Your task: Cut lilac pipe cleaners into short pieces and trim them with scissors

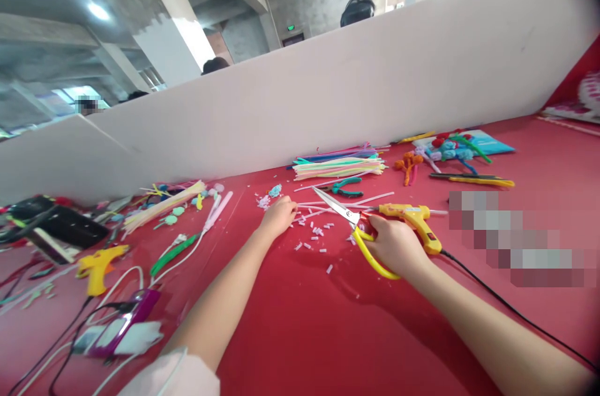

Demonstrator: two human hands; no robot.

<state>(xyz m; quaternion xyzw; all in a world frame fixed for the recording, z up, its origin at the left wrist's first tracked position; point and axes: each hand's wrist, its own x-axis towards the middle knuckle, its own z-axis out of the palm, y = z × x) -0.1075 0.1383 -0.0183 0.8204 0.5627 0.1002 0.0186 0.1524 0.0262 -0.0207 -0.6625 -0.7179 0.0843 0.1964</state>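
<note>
Fingers of the right hand (396,245) are curled through the yellow loops of a pair of scissors (349,221), blades slightly parted and pointing left; the fingers of the left hand (279,216) are bunched together, pressing down on the ends of a few thin white pipe cleaners (323,205) that lie flat across the red table (328,333). A long white partition board (375,84) runs along the far edge of the table. Beyond the hands sits a bundle of pastel pipe cleaners (340,166), uncut, with small green pliers (347,185) just in front of it. A yellow glue gun (415,221) lies just behind the right hand, its black cord trailing off to the right. Scattered between and near the hands are many short white snippets (316,235), so cutting looks well under way, while the long white strands and the whole bundle suggest plenty remains.
</note>
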